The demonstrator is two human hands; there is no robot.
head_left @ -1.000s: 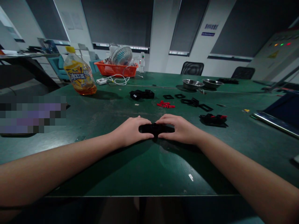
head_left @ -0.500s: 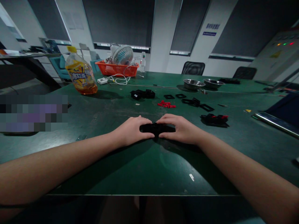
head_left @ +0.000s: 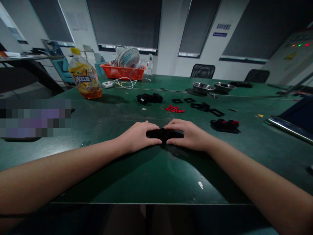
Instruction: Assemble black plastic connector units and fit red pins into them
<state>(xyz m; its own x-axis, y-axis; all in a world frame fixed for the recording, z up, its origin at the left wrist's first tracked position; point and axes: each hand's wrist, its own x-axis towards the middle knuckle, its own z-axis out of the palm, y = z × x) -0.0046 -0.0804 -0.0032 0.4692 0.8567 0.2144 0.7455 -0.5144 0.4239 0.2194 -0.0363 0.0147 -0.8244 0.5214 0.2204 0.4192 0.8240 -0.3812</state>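
Note:
A dark black part [head_left: 163, 134] lies low on the green table [head_left: 137, 176] between my hands; its exact kind is hard to make out. My left hand [head_left: 138, 135] grips its left side, thumb at the near edge and fingers over the far edge. On the right side my right hand [head_left: 189, 134] holds it the same way, the fingertips of both hands almost meeting. Beyond them lie several small red pieces [head_left: 174, 109]. Flat black frames [head_left: 177, 101] are scattered past these, and a black assembly with red bits [head_left: 225, 125] rests to the right.
A black cluster of parts [head_left: 149, 98] sits farther back. Two metal bowls [head_left: 203, 88] stand at the back right. At the left are a large drink bottle [head_left: 84, 76] and an orange basket [head_left: 122, 72] with a fan, plus a white cable [head_left: 127, 84]. A metal-edged dark object [head_left: 288, 130] is far right.

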